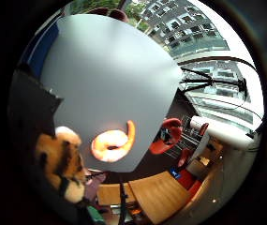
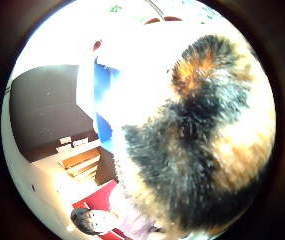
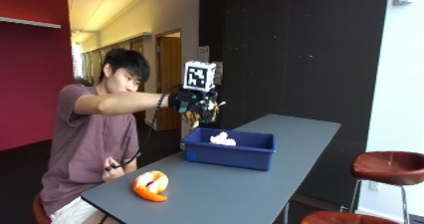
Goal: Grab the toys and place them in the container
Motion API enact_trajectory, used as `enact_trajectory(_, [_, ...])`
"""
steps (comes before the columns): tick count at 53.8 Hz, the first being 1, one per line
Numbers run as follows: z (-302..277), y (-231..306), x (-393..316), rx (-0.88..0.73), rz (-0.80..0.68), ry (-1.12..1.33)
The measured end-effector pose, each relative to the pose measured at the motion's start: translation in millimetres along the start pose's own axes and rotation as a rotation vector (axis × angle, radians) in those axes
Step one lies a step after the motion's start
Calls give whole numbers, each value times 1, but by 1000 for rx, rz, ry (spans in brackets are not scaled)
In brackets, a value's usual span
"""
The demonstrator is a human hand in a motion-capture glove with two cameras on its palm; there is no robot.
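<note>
A person sits at the near end of a long grey tabletop (image 3: pixel 225 189), right arm stretched out level. The gloved right hand (image 3: pixel 192 103) is raised in the air above the near rim of a blue bin (image 3: pixel 232 152), well clear of it. Its fingers curl round a furry orange, black and white plush toy (image 3: pixel 202 113), which hangs just under the hand; in the thumb side palm view the fur (image 2: pixel 202 145) fills most of the picture, close to the palm.

The bin stands about mid-length on the tabletop, toward the edge on the person's side. Inside it a pale pinkish-white toy (image 3: pixel 222 139) shows above the wall. Beyond the bin, at 1 o'clock from it, the tabletop runs on bare to its far end near the dark wall.

An orange and white shrimp toy (image 3: pixel 151 185) lies curled on the tabletop near the person's end, at 7 o'clock from the bin and well apart from it. The little finger side view shows the same shrimp (image 1: pixel 112 143) close to the tabletop's edge. The bare left hand (image 3: pixel 112 168) is held low beside the tabletop edge.
</note>
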State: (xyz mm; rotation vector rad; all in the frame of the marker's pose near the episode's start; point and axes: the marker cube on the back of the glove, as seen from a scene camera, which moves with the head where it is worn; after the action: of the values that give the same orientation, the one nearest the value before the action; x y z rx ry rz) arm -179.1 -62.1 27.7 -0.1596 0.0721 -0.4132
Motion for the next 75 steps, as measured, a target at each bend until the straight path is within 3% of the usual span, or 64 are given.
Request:
enact_trajectory(2, [-18, -1, -10, 27, -60, 27])
enact_trajectory(7, [-56, -21, -52, 80, 115, -19])
enact_trajectory(12, [-70, -35, -86, 129, -118, 25])
enact_trajectory(18, [-78, -74, -132, 182, -63, 51])
enact_trajectory(23, [-76, -97, -155, 205, -201, 60])
enact_trajectory(31, [-55, -145, -191, 148, -216, 115])
enact_trajectory(40, [-28, -185, -228, 91, -48, 85])
enact_trajectory(45, [-15, -195, -239, 77, -115, 74])
enact_trajectory(51, [0, -214, -240, 49, 65, 69])
enact_trajectory(56, [11, -209, -241, -13, -144, 91])
enact_trajectory(62, [24, -209, -240, -189, -66, 65])
enact_trajectory(67, [18, -198, -231, -214, -190, -16])
enact_trajectory(70, [11, -194, -228, -197, -150, -41])
enact_trajectory(75, [-4, -185, -214, -159, 73, 72])
